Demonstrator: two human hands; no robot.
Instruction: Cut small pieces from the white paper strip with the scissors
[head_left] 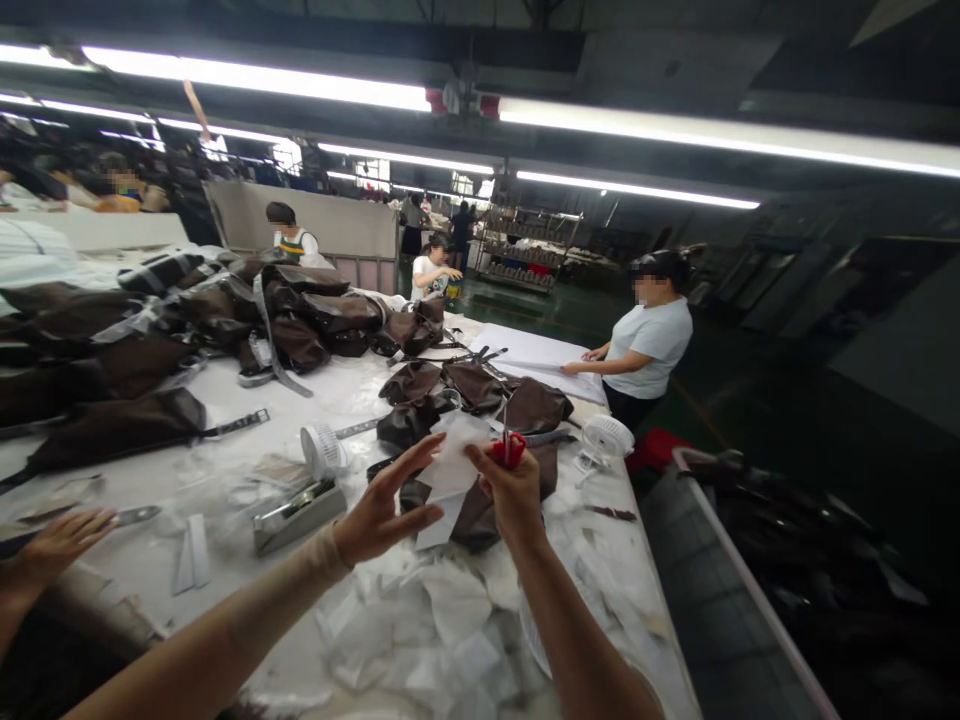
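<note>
Forearms (247, 622) stretch over the counter (225, 405); my right grip (516, 490) closes around red-handled scissors (510, 451) and pinches a white sheet (457, 450) before brown bags (534, 405), while my left grip (381, 512) spreads open just beside it.

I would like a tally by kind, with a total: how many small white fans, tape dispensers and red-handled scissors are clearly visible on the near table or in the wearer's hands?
Small white fans: 2
Tape dispenser: 1
Red-handled scissors, in the right hand: 1
Total: 4
</note>
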